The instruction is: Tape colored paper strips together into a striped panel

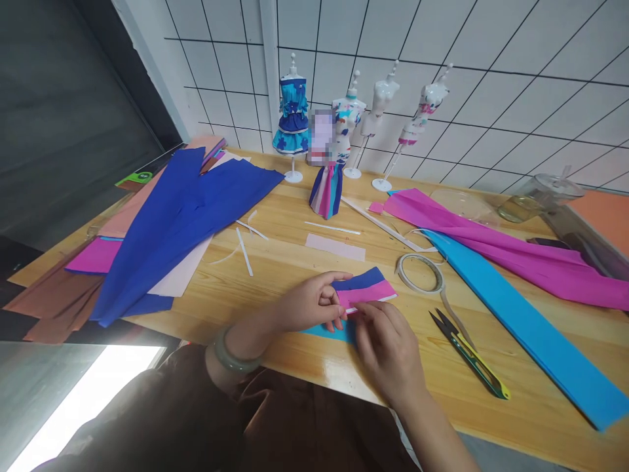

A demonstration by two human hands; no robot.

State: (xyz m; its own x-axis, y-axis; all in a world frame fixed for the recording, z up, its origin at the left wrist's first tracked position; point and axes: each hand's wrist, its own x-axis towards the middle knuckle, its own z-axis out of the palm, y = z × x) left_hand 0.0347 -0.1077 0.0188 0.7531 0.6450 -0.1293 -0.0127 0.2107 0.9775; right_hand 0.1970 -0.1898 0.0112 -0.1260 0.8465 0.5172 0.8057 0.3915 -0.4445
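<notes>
A small striped paper piece [366, 287], dark blue, pink and light blue with a white edge, lies on the wooden table [295, 255] near its front edge. My left hand [312, 303] pinches the left end of the piece with thumb and fingers closed on it. My right hand [388, 347] presses its fingertips on the lower edge of the same piece, fingers curled. A light blue part of the piece [329, 332] shows under both hands.
Thread snips [469, 354] and a tape roll [419, 272] lie right of my hands. Long blue [521, 321], magenta [501, 249] and dark blue [181, 216] crepe sheets spread across the table. Small mannequins [293, 118] in paper dresses stand at the back, beside a glass jar [540, 196].
</notes>
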